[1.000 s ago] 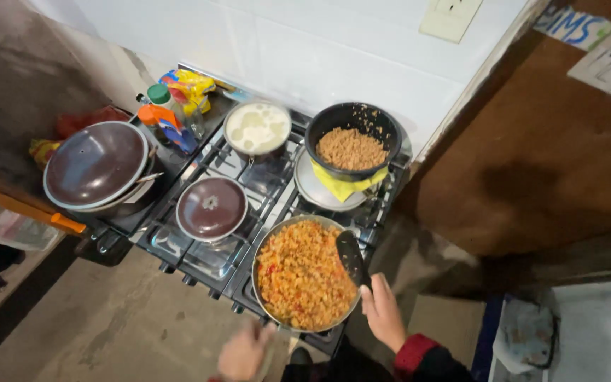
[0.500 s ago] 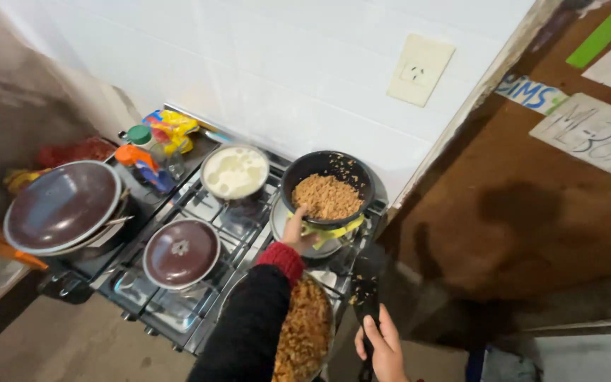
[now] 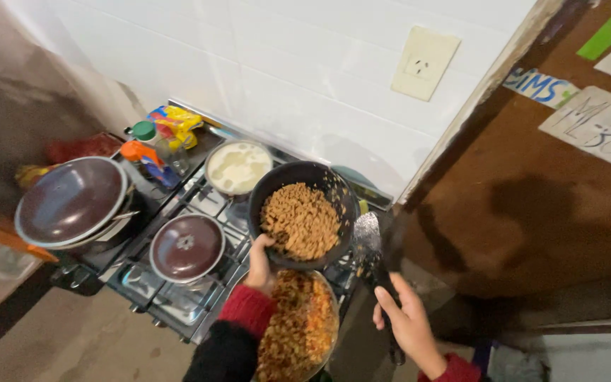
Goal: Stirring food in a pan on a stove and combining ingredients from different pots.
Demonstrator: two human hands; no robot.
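Black bowl (image 3: 303, 212) now lifted, fingers (image 3: 262, 249) underneath

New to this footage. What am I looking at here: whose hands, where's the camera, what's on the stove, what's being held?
There is no machine: a person works with two bare hands, filmed by one camera worn on their head, looking down at a gas stove against a white tiled wall.

The left hand, in a red cuff, grips the rim of a black bowl filled with brown cooked pasta, held up over a frying pan of mixed orange and yellow food. The right hand holds a black spatula by its handle, blade up.

Also on the stove: a small pot with a dark red lid, a pot of pale creamy liquid, and a large lidded pan at the left. Colourful bottles and packets stand behind.
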